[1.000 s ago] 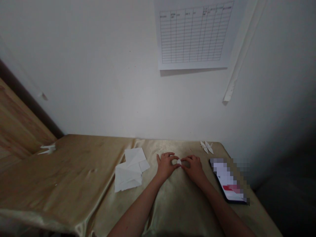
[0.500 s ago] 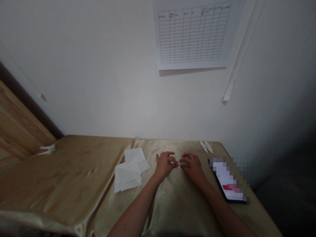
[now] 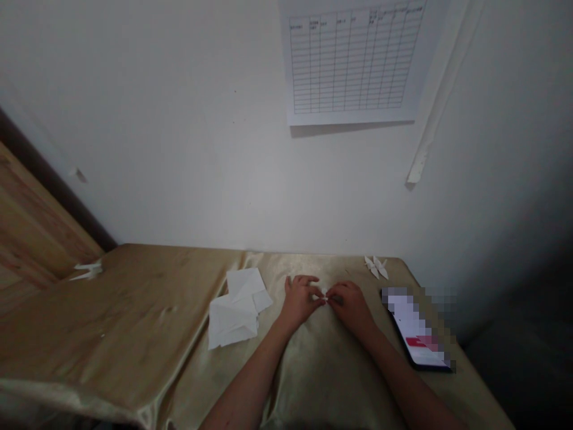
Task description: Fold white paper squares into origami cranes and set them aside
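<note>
Left hand (image 3: 301,298) and right hand (image 3: 351,304) meet fingertip to fingertip, both pinching a tiny folded white paper piece (image 3: 324,294), just right of the loose pile of white paper sheets (image 3: 235,310) on the gold satin-covered desk (image 3: 134,310). A black smartphone (image 3: 418,331) lies further right of that pile.

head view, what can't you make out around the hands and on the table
All in the head view:
Small white paper: pinched between left hand and right hand; fingers hide its shape.
Phone: screen pixelated, unreadable.
Wall chart: top cut by the upper edge, headings too small.
White folded bits at the far left: too small to identify.
</note>
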Tool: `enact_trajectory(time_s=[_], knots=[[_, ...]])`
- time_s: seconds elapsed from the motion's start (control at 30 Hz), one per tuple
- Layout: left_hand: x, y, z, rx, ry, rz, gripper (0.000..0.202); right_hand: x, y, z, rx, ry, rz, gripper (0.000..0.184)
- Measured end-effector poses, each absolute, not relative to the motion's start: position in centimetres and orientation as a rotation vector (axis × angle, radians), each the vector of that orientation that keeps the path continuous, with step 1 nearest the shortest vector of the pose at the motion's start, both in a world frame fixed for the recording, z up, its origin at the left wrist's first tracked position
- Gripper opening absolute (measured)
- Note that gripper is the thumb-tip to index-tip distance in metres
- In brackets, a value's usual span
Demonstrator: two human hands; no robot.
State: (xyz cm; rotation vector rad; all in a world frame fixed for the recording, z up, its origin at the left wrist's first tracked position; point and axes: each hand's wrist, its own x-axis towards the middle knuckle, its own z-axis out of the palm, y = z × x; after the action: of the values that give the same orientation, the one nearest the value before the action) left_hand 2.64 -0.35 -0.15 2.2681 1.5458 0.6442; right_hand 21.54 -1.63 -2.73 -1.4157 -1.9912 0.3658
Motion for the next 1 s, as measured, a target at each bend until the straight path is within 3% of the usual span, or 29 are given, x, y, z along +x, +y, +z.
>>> enact_trajectory(time_s=[0.2,1.0], knots=[[2.24,-0.11,-0.53,2.307,1.495,0.669,0.014,21.83,-1.31,-3.15,-1.418,-1.987,0.405,0.020],[2.07,-0.31,-0.24,2.337,1.482,0.566,0.009,21.62,-1.93,-2.71,-1.463,-2.057,0.419,0.026]])
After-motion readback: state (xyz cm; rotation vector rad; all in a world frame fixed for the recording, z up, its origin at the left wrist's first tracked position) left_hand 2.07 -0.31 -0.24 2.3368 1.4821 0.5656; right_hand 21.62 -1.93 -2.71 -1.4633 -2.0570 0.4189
